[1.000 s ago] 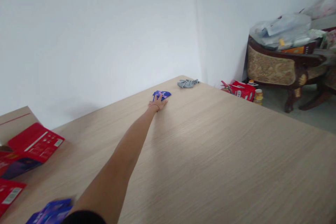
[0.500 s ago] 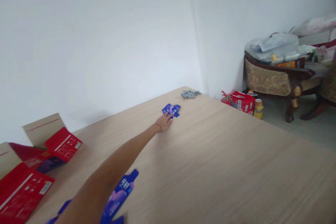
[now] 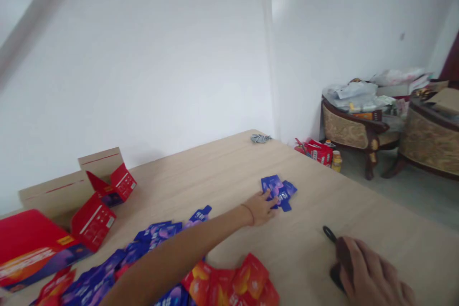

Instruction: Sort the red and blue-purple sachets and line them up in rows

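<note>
Blue flat packets (image 3: 275, 187) are lying on the pale wood-grain tabletop (image 3: 201, 172), partly under my left hand (image 3: 259, 207), fingers touching, can't tell if gripping. Guessing contact step, next needing firmer pressure. Right hand (image 3: 373, 272) is clutching a black-looped object (image 3: 329, 233).

Beyond the left hand (image 3: 261, 208) lay a crumpled grey cloth item (image 3: 260, 138); farther to its right stood a glossy red packet (image 3: 320, 154), a yellow jar (image 3: 336, 163) and two dark-wood, pattern-upholstered armchairs (image 3: 346, 126).
</note>
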Motion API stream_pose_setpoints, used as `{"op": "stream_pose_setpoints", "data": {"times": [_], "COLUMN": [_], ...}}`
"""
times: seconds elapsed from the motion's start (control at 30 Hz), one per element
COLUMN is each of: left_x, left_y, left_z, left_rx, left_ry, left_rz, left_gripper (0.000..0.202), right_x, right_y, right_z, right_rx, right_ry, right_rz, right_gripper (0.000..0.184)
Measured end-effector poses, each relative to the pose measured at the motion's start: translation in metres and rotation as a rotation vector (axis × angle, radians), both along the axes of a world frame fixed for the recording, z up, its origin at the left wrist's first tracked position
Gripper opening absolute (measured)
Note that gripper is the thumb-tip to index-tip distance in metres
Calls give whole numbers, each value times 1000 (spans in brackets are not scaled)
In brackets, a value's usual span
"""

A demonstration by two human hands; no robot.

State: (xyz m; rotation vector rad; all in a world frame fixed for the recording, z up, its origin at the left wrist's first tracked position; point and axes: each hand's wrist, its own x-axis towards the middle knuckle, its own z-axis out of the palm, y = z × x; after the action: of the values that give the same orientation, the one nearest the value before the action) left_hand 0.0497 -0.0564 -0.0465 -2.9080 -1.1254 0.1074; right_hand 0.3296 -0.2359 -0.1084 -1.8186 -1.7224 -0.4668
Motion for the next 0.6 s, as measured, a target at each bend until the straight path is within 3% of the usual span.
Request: {"op": "stream_pose_setpoints", "data": {"times": [0.13,0.33,0.47,0.6], "left_x": [31,31,41,37], "left_y": [-61,-147,-188,-213], "left_z": [-2,7,1,-11], "left_rx": [10,28,41,67], "left_ry": [-2,-5,-6,-35], "left_rz": [-12,-31,-30,10], "left_gripper": [53,47,46,53], "right_x": [-6,-16,-22,-25], "right_y": [-9,-15,-19,-22], "right_z": [18,35,48,54], "right_rx": [-62,-102,-127,-150], "right_ry": [-51,-70,-13,21], "right_rz": [-114,-250,-293,-294], "right_gripper": [50,49,48,49]}}
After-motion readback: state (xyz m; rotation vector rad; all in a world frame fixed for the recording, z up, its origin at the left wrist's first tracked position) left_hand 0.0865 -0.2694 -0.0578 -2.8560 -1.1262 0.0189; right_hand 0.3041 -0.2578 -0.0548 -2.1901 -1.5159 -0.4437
